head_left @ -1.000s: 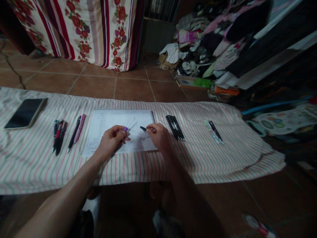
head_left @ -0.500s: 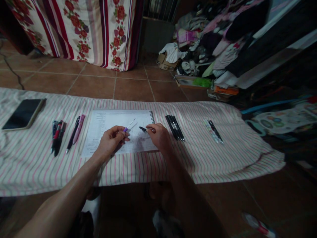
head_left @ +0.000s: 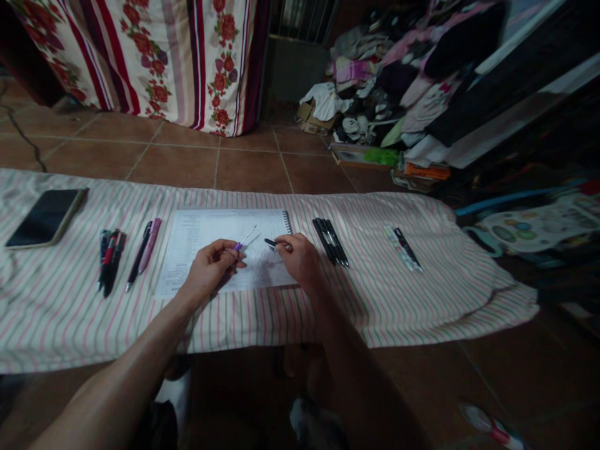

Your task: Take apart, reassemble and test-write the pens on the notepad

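Left hand (head_left: 210, 265) is closed around a slim purple-banded pen (head_left: 244, 238), gripped between fingers and thumb. Right hand (head_left: 300, 259) is grasping a short black pen (head_left: 270, 243) the same way. The two pens point toward each other, near but not touching, both over a spiral notebook (head_left: 201, 234) showing a printed page, spiral along its right edge. Notebook lies flat mid-cloth, nearer the far edge of a striped cloth (head_left: 398, 300). Left of it: a slim black pen (head_left: 138, 259) beside a pink pen (head_left: 150, 247), then a bunch of mixed pens (head_left: 110, 262), then a phone (head_left: 45, 219) near the left end. Right of it: a row of black pens (head_left: 330, 244), then a black marker (head_left: 407, 249) on a pale strip (head_left: 398, 250). Past the far edge: tile floor (head_left: 253, 169), floral bedding (head_left: 140, 56), clothes heap (head_left: 375, 81).
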Action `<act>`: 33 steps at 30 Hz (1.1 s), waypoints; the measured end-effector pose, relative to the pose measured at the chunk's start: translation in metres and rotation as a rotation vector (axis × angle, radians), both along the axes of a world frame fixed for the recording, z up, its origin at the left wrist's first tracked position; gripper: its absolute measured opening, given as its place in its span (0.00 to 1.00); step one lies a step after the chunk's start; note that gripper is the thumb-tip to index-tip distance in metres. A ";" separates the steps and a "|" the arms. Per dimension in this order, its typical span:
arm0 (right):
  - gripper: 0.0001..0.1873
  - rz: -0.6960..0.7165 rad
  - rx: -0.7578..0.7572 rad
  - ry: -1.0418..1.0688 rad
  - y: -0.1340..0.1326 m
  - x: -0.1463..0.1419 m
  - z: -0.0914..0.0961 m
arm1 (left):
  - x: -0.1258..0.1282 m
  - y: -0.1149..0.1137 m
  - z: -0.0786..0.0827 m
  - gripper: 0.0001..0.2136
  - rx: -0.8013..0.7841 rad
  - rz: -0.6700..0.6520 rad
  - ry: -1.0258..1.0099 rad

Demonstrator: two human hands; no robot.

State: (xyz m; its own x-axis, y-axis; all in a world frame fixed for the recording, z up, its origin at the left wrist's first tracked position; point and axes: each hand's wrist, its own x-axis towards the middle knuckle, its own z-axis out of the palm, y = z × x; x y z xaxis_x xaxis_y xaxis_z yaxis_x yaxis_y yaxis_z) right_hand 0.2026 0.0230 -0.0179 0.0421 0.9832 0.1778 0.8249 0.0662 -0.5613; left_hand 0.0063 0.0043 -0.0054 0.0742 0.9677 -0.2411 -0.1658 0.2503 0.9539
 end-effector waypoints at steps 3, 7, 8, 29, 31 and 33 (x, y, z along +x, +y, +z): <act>0.10 -0.001 0.000 0.018 0.001 0.000 0.000 | 0.000 0.000 0.001 0.13 0.011 0.002 -0.002; 0.10 0.001 0.026 0.036 0.003 0.001 -0.001 | -0.001 0.000 0.001 0.13 0.025 -0.002 0.012; 0.10 0.000 0.035 0.034 0.003 0.001 -0.001 | -0.001 0.000 0.001 0.13 0.026 -0.004 0.016; 0.08 0.009 0.042 0.002 -0.001 0.000 0.003 | -0.001 0.000 -0.003 0.14 0.032 -0.003 0.019; 0.08 0.008 0.057 0.010 -0.001 0.002 0.002 | -0.001 0.000 -0.003 0.13 0.031 0.000 0.020; 0.08 0.005 0.065 0.010 0.000 0.003 0.002 | -0.001 0.000 -0.003 0.14 0.030 -0.002 0.023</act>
State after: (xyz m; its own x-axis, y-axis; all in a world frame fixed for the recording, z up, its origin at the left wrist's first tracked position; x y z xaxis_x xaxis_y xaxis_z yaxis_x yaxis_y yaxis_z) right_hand 0.2053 0.0227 -0.0159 0.0390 0.9698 0.2407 0.8188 0.1070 -0.5640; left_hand 0.0054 0.0046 -0.0086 0.0713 0.9742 -0.2139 -0.1428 0.2222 0.9645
